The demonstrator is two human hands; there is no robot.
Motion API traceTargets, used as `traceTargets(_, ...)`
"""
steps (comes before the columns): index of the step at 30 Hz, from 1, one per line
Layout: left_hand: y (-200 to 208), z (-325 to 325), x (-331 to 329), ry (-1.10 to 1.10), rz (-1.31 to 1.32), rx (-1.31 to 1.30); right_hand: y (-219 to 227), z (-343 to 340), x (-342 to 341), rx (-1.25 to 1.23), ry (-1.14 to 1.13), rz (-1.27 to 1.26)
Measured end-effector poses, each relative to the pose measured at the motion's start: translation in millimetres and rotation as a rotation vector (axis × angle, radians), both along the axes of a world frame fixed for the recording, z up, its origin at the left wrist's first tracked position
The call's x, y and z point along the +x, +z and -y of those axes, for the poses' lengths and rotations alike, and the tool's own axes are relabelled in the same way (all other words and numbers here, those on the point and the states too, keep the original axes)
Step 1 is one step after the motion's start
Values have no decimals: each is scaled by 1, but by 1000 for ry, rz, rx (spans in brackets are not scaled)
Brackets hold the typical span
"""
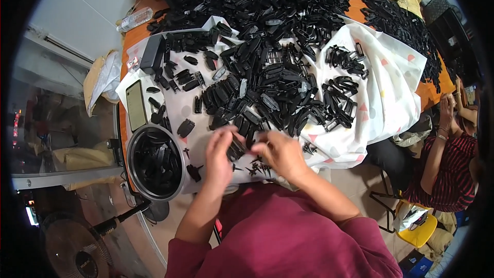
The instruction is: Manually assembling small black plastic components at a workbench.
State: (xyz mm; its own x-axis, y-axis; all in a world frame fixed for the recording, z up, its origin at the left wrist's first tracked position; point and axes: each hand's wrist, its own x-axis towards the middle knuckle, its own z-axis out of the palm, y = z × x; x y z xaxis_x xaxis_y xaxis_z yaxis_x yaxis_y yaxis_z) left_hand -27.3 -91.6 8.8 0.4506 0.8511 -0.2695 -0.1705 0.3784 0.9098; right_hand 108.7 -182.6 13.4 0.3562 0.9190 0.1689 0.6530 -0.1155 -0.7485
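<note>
My left hand (221, 155) is closed at the near edge of a heap, its fingertips on a dark, ribbed plastic piece (236, 149). Facing it, my right hand (282, 155) has thumb and fingers drawn together; what they pinch is blurred and too small to make out. Just beyond both hands spreads a heap of long black plastic pieces (272, 80), a few with greyish, shiny faces. Small spiky black parts (259, 169) lie on the cloth between my wrists. One black piece (186, 127) rests apart, left of my left hand.
A metal bowl (180, 176) of black pieces stands at the left edge, near a phone (136, 106) and a dark box (152, 54). White patterned cloth (383, 90) bunches at right. A plastic bottle (135, 19) lies far left. Another person (445, 167) sits at right; a fan (77, 249) stands lower left.
</note>
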Motion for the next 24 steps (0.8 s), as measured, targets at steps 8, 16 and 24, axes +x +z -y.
traceTargets(8, 8, -27, 45, -254, -1183, 946, -9, -24, 14, -100, -161, 149)
traceTargets(16, 8, -26, 63, -324, -1131, 944, -5, 0, 37, 146, -246, -633)
traceTargets(24, 29, -18, 48, -421, -81, 102, 15, -4, 27, 391, -90, -1119)
